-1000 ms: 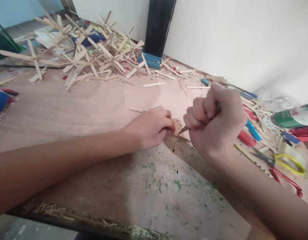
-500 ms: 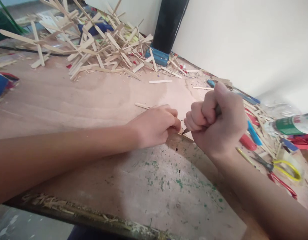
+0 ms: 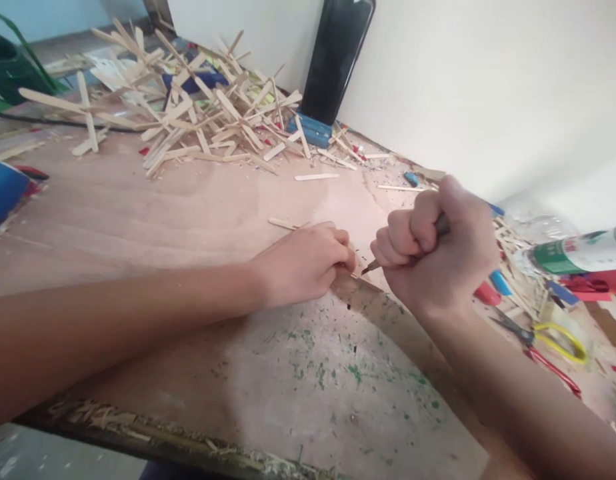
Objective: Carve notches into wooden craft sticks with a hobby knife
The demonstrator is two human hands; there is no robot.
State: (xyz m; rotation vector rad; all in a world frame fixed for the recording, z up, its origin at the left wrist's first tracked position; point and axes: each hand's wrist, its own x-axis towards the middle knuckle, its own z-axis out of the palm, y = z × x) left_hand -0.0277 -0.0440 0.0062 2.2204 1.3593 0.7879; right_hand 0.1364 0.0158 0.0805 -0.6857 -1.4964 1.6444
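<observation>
My right hand is clenched in a fist round a small craft knife, whose blade tip pokes out below the fingers and touches a thin wooden stick lying on the wooden board. My left hand lies on the board with its fingers curled, pressing down the same stick just left of the blade. The stick's far end shows beyond the left hand. Most of the knife handle is hidden inside the fist.
A big heap of wooden ice-cream sticks fills the back left. A black upright object stands on a blue base by the wall. Right of my hand lie scissors, a bottle and red and blue scraps. A blue object sits far left.
The view has shifted a little; both hands stay together on the stick, with the right fist and blade nudged slightly right and down.
</observation>
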